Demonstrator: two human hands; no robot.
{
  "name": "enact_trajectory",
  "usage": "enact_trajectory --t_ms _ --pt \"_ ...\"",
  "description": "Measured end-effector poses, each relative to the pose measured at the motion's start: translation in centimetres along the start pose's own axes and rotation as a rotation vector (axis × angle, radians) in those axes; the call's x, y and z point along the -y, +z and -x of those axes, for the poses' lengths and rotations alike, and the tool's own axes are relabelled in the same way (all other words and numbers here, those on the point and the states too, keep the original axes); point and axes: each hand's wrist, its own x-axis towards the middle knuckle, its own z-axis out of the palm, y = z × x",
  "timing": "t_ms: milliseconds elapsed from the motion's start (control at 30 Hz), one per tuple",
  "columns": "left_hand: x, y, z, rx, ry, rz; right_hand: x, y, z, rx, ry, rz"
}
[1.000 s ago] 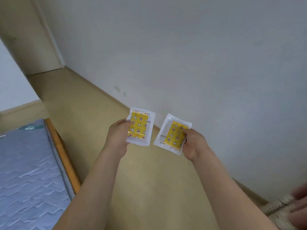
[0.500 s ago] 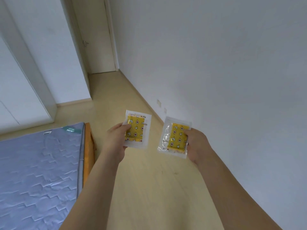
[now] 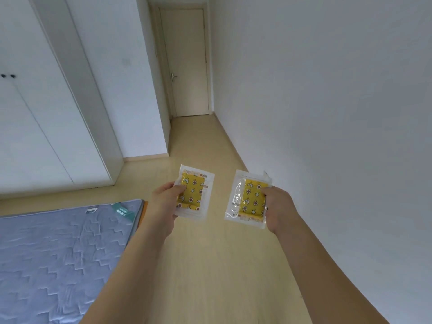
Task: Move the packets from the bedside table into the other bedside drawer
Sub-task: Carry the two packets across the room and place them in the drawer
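Note:
I hold two clear plastic packets with yellow patterned inserts out in front of me, above the wooden floor. My left hand (image 3: 164,202) pinches the left packet (image 3: 195,194) by its left edge, thumb on the front. My right hand (image 3: 279,208) grips the right packet (image 3: 249,198) by its right edge. The two packets hang side by side, a small gap apart. No bedside table or drawer is in view.
A grey-blue mattress (image 3: 58,253) on an orange-edged bed frame fills the lower left. A white wardrobe (image 3: 46,113) lines the far left wall. A closed door (image 3: 187,66) stands at the end of a floor strip along the white right wall (image 3: 327,113).
My view has swung left and upward: the door and wardrobe have come into sight and the mattress shows more. Both hands keep their packets in the same hold.

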Motion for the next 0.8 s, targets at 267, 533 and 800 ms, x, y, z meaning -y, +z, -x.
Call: enact_trajectory --t_ms 267,533,800 --pt "-5.1 -0.7 -15.1 -0.218 0.079 0.059 2.9 16.2 -16.6 0.302 0.074 0.139" --pt "-8.3 -5.6 -37.3 -0.412 0.106 0.16 3.1 33.9 -35.0 0.469 0.076 0.228" --pt "-14.5 -4.2 -59.4 -0.421 0.084 0.202 8.4 47.1 -52.7 0.494 0.08 0.2"
